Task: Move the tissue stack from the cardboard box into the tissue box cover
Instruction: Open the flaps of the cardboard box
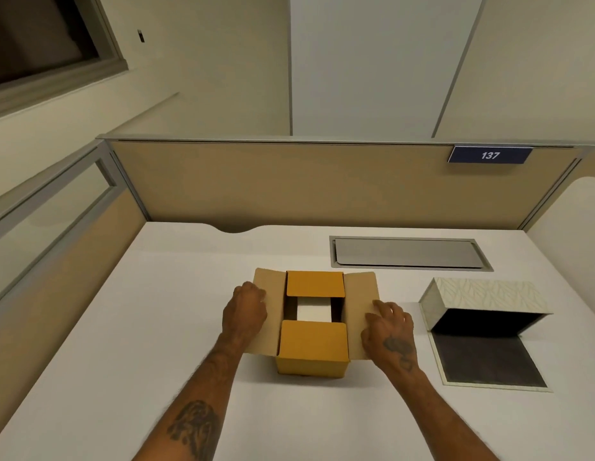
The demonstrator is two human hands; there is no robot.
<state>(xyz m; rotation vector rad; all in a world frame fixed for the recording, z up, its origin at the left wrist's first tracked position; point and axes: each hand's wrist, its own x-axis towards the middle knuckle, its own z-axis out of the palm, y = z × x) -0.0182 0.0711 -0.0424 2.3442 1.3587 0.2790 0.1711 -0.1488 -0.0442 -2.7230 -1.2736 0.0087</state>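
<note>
A small yellow-brown cardboard box (312,361) stands mid-table with its two side flaps spread flat and its near and far flaps folded half inward. Through the square gap between them shows the white tissue stack (313,309), inside the box. My left hand (244,311) presses on the left flap, fingers curled over its outer edge. My right hand (387,331) rests flat on the right flap with fingers spread. The tissue box cover (485,292), pale with a leaf pattern, lies on its side to the right, its dark inside open toward me and its lid (485,359) flat on the table.
The white table (163,327) is bounded by beige partition walls at the back and left. A grey recessed cable hatch (409,252) sits behind the box. A blue sign reading 137 (489,155) hangs on the back partition.
</note>
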